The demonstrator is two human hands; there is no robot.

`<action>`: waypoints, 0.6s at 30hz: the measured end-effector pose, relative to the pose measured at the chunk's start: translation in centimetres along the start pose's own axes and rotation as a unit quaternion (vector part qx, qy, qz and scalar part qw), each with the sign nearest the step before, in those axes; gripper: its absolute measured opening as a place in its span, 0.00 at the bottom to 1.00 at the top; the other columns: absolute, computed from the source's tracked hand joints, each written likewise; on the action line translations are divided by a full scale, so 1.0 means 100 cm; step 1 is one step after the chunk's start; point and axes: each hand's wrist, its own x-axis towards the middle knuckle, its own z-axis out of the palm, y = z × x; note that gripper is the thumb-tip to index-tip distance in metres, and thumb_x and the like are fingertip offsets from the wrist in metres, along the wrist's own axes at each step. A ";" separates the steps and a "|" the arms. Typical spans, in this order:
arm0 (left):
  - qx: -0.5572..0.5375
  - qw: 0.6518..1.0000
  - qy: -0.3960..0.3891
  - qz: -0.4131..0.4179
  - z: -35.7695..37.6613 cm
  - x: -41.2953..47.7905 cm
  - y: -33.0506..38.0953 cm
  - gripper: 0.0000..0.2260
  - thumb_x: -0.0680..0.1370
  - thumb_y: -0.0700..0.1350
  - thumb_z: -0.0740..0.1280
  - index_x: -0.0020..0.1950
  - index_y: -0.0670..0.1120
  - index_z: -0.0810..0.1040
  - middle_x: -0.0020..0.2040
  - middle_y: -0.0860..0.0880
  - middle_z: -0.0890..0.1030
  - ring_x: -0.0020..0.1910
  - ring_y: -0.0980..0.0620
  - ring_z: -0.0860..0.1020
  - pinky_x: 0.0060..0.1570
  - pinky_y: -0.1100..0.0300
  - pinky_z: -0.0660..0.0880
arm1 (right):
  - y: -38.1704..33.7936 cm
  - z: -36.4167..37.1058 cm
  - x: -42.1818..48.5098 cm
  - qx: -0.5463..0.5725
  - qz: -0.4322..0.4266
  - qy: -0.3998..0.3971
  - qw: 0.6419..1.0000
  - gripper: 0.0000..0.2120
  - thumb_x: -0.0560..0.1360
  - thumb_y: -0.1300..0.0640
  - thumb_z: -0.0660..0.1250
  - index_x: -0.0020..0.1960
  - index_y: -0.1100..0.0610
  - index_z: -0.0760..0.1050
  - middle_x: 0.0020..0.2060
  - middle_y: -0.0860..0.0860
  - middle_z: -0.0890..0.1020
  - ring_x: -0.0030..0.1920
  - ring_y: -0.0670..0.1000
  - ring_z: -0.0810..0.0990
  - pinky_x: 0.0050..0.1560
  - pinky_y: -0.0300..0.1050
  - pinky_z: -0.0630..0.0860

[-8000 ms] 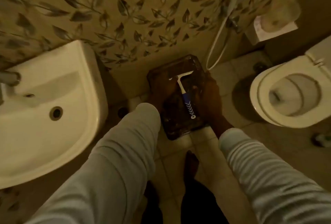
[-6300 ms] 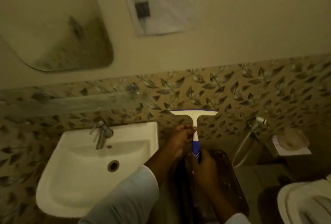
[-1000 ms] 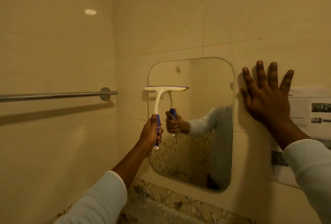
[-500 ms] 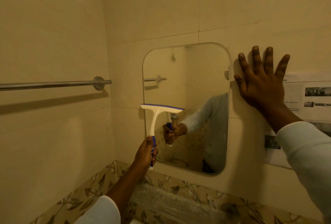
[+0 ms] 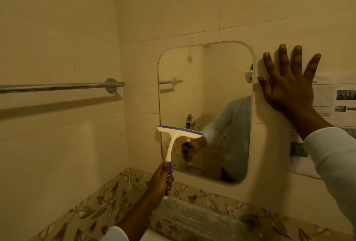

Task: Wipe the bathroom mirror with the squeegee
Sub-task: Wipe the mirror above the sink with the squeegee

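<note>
Overhead, warm light is glazing cream tiled walls; the left hand [image 5: 161,180] is gripping the squeegee [image 5: 176,140], its blade lying across the mirror [image 5: 213,90] low at its left edge; the right hand [image 5: 289,86] is pressing splayed fingers on the wall beside it; a towel bar [image 5: 57,87] is crossing the left wall.

No word or number can be read here. The one thing bearing print is a paper sheet [image 5: 327,96] on the wall just right of the mirror [image 5: 204,90], with small dark photographs and thin grey lines of type (all too small and blurred to make out). The squeegee [image 5: 179,132] shows no legible marking; the left hand [image 5: 160,181] wraps most of its blue grip.
</note>
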 end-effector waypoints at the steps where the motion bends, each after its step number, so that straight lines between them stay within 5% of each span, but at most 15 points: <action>1: 0.002 1.000 0.001 -0.007 0.000 -0.002 -0.002 0.18 0.85 0.56 0.55 0.57 0.42 0.72 0.30 0.48 0.71 0.24 0.53 0.66 0.23 0.60 0.66 | 0.000 0.000 0.000 0.000 0.000 0.000 1.000 0.35 0.83 0.33 0.43 0.86 0.45 0.42 0.86 0.54 0.42 0.84 0.63 0.40 0.77 0.79 0.43; 18: -0.016 0.992 0.019 -0.123 -0.009 -0.015 -0.055 0.22 0.84 0.57 0.56 0.47 0.40 0.75 0.27 0.48 0.73 0.22 0.51 0.68 0.23 0.60 0.67 | 0.001 0.002 0.000 0.001 -0.005 0.005 1.000 0.36 0.83 0.33 0.43 0.86 0.46 0.42 0.86 0.54 0.42 0.84 0.63 0.40 0.77 0.79 0.44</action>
